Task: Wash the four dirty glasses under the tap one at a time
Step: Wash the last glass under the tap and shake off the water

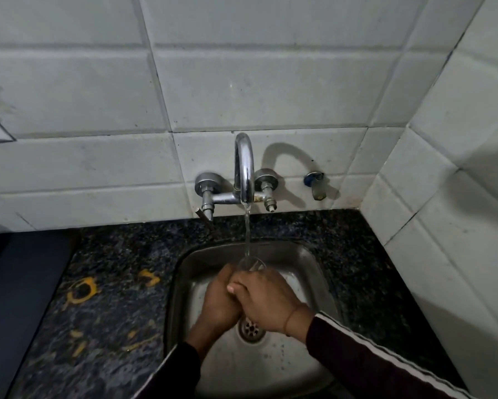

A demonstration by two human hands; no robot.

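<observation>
A clear glass (pixel 252 263) is held over the steel sink (pixel 308 263), its rim just showing above my fingers. Water runs from the chrome tap (pixel 244 165) straight down into it. My left hand (pixel 220 300) and my right hand (pixel 266 298) are both wrapped around the glass and touch each other, hiding most of it. No other glass is in view.
The drain (pixel 251 329) lies under my wrists. Dark speckled granite counter (pixel 112 283) with yellow stains surrounds the sink. A dark flat object (pixel 17 283) lies at the left. A small blue wall valve (pixel 316 184) sits right of the tap. Tiled walls close in behind and at right.
</observation>
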